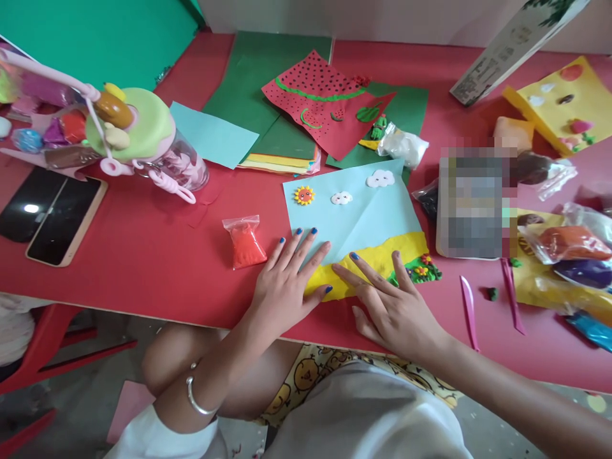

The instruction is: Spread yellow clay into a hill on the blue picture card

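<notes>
A light blue paper [344,223] lies before me, bearing a clay sun [305,196] and two white clay clouds [380,178]. Along its lower edge runs a flattened band of yellow clay [406,247], with green clay and small flowers [423,270] at the right corner. My left hand [284,284] rests with fingers spread on the paper's lower left part. My right hand [389,303] has its fingers apart, with fingertips over the yellow band; neither hand holds anything. Left of the paper is a bag of red-orange clay [245,243].
Pink plastic knives [469,312] and a tablet-like device [471,204], its screen blurred out, lie to the right, near bagged clay [574,244]. Behind are a watermelon-patterned red paper [325,108] and green sheets [282,70]. A lidded cup [186,166] and phone [67,220] are left.
</notes>
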The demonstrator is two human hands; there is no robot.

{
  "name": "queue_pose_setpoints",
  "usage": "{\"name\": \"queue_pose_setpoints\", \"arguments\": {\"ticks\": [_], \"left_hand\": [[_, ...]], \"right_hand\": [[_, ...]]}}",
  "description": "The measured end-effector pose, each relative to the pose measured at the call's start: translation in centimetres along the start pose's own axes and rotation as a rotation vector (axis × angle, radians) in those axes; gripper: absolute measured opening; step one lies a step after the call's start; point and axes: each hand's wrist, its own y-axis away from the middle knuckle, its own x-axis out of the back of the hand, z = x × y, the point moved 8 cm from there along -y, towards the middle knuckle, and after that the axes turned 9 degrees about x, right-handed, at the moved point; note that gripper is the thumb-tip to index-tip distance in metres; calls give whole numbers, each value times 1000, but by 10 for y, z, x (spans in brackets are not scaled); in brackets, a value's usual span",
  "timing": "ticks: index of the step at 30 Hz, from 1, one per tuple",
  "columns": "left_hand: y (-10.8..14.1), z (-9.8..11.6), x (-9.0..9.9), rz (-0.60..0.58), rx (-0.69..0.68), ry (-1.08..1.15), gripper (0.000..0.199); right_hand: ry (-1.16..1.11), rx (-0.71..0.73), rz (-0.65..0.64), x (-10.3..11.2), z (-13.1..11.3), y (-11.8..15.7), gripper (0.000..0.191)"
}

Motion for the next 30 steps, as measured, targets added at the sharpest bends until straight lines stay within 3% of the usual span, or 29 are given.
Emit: {"name": "queue_pose_setpoints", "arguments": {"ticks": [12, 17, 21, 26, 30], "left_hand": [[0, -1, 0, 0, -3, 8, 64], [1, -3, 0, 19, -17, 47, 57], [4, -6, 10, 96, -3, 147, 52], [12, -3, 26, 197, -11, 192, 30], [13, -2, 26, 184, -23, 242, 28]], "right_hand": [[39, -153, 7, 2, 12, 3, 17], [-7, -158, -3, 1, -5, -3, 23], [-42, -118, -24, -7, -22, -6, 29], [-84, -141, -32, -17, -24, 0, 26], [-101, -155, -23, -22, -24, 4, 20]]}}
